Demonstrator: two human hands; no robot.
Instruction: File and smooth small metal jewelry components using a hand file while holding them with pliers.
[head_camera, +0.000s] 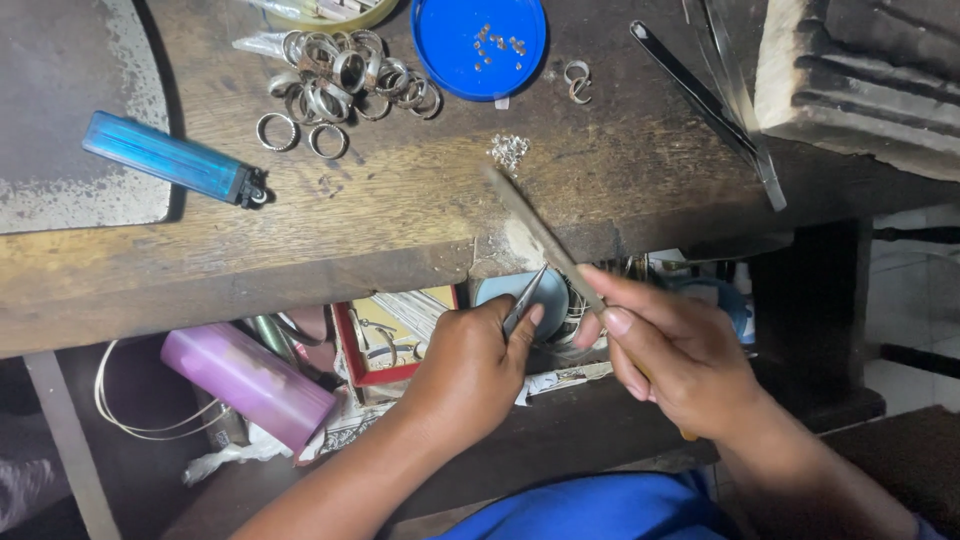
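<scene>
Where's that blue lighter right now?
The blue lighter lies on the wooden bench, at the left of the head view, left of the heap of silver rings.

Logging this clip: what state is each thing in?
Left hand: shut on pliers.
Right hand: shut on file, tilted against the bench edge.
Blue lid: lying open side up, small bits inside.
Rings: heaped loose.
Lighter: lying flat, unlit.

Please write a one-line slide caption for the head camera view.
At a wooden bench, the right hand works a file while the left hand grips pliers; silver rings lie behind.
</scene>
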